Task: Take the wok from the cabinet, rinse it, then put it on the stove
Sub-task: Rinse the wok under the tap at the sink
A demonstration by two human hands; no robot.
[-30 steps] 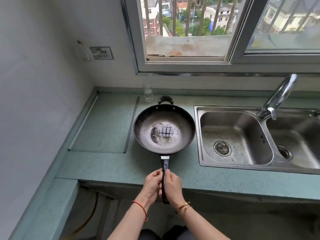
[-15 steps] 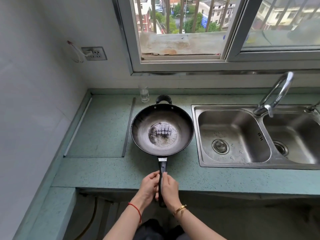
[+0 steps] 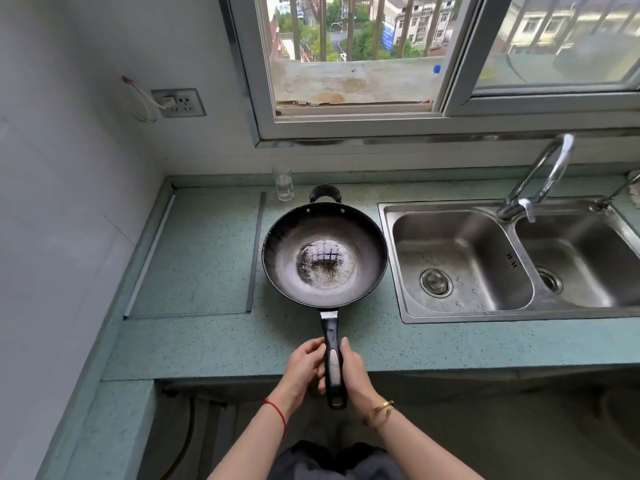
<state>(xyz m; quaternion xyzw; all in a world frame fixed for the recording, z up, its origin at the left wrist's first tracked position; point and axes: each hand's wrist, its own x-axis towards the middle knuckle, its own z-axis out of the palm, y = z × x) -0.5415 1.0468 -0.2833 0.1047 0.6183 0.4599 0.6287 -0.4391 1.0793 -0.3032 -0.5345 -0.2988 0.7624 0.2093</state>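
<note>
Left of the hands the counter (image 3: pixel 207 344) is wide open; ahead, wok (image 3: pixel 325 258) and glass (image 3: pixel 284 184) block; sink (image 3: pixel 460 261) right.

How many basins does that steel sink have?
2. The left basin lies just right of the wok; the right basin sits beyond it, under the faucet, and is partly cut off by the picture's edge.

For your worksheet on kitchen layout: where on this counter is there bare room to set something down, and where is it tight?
Free: the framed panel between the wall and the wok, and the front counter strip below the sink. Tight: the gap between wok and sink, and the back by the glass.
</note>
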